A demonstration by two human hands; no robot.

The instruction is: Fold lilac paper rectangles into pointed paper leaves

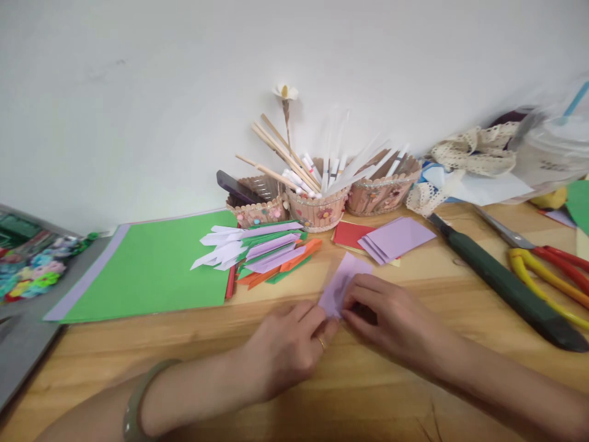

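Note:
A small lilac paper piece point(343, 282) lies on the wooden table point(368, 393) in front of me. My left hand point(288, 350) pinches its near left edge with curled fingers; a ring shows on one finger and a green bangle on the wrist. My right hand point(391, 319) presses down on the paper's near right part, fingers bent and closed on it. Much of the paper is hidden under my fingers.
A pile of folded paper strips point(262, 252) lies beside a green sheet point(151, 270). Lilac squares point(398, 239) rest on a red sheet point(350, 235). Stick-built baskets point(317, 212) hold sticks. A dark cutter point(506, 285), scissors point(547, 264) and lace point(473, 153) lie right.

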